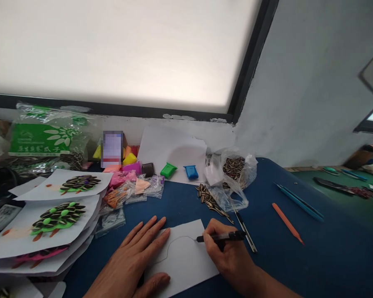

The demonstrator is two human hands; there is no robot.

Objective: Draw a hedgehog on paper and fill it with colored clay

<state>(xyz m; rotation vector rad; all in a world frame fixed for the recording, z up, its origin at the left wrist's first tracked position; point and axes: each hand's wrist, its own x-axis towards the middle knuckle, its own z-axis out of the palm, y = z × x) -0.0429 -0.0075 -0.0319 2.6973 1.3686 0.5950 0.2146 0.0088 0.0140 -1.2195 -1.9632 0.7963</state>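
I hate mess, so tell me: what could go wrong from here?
Loose seeds lie beyond the right hand; a bump might scatter them. The left hand rests on the paper; if it lifts, the paper could shift under the pen. The stack of sheets looks uneven and might slide.

Craft workspace with seed-decorated pictures [60, 217] and coloured packets [168, 170]
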